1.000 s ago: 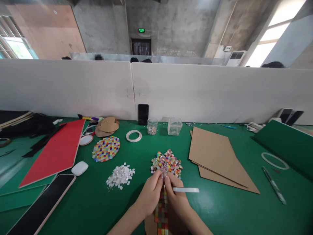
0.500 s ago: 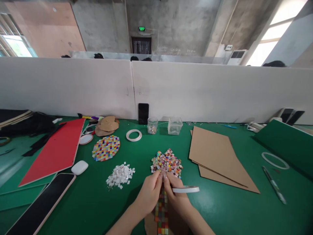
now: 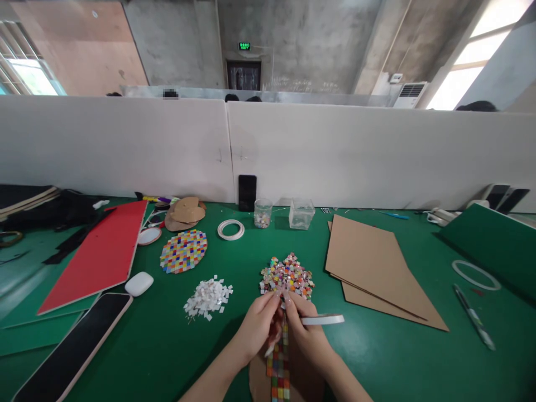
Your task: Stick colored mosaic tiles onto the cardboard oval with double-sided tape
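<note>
Head view, from where I stand beside the green table [image 3: 176,346]: both hands meet just above a brown cardboard piece [image 3: 259,382] with a strip of coloured tiles [image 3: 280,365] running up its middle; the left hand [image 3: 257,329] has its fingers pinched together on something small and pale, too small to name, right at the top of the strip, likely so the row stays straight; the right hand [image 3: 307,335] is closed too, fingertips touching the left's, with a roll of white tape [image 3: 322,319] sticking out sideways from its grip, kept close for use, I would judge; a heap of loose coloured tiles [image 3: 287,274] lies just beyond the fingertips, within easy reach; a heap of white scraps [image 3: 208,296] sits to the left, apart from it; farther back lies a finished round mosaic [image 3: 183,251], set aside near a red board [image 3: 98,254]; brown cardboard sheets [image 3: 372,268] are stacked to the right.
</note>
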`<state>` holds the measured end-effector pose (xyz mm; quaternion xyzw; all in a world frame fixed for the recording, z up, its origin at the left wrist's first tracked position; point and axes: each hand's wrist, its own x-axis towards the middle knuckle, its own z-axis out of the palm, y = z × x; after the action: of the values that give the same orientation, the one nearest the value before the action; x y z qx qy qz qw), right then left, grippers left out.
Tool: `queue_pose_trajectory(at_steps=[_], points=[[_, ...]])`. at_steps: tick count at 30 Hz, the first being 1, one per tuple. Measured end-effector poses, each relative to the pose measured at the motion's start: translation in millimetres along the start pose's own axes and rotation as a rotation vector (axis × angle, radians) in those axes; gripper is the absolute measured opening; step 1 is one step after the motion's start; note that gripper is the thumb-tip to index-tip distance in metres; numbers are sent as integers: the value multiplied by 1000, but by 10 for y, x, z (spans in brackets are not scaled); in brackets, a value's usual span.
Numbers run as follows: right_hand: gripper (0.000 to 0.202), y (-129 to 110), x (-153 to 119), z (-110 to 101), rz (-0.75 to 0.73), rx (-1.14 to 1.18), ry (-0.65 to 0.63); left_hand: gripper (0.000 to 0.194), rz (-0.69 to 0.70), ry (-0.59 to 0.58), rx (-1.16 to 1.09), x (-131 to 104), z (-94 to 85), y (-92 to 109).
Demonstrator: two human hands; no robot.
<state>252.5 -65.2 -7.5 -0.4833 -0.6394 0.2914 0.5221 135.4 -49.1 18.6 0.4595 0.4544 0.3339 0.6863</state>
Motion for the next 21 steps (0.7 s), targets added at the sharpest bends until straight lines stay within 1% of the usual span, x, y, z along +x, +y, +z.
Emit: queue_pose_trajectory(at_steps=[1, 3, 6, 9, 13, 17, 19, 21], points=[[26, 6, -2, 1, 9, 3, 8, 36, -4, -1, -8, 1, -5, 15], [27, 9, -2, 2, 25, 13, 6, 36, 44, -10, 24, -3, -23, 47], [29, -7, 4, -7, 40, 33, -13, 31, 169, -36, 171, -19, -60, 83], [29, -37, 13, -22, 46, 45, -17, 26, 229, -46, 332, -44, -83, 97], [29, -59, 24, -28, 55, 58, -45, 22, 306, -46, 448, -71, -74, 96], [28, -40, 19, -14, 65, 63, -38, 23, 326, -27, 553, -72, -51, 78], [27, -34, 8, -7, 61, 73, -23, 23, 320, -3, 594, -69, -42, 66], [26, -38, -3, -4, 61, 76, -37, 22, 323, 32, 628, -68, -34, 51]])
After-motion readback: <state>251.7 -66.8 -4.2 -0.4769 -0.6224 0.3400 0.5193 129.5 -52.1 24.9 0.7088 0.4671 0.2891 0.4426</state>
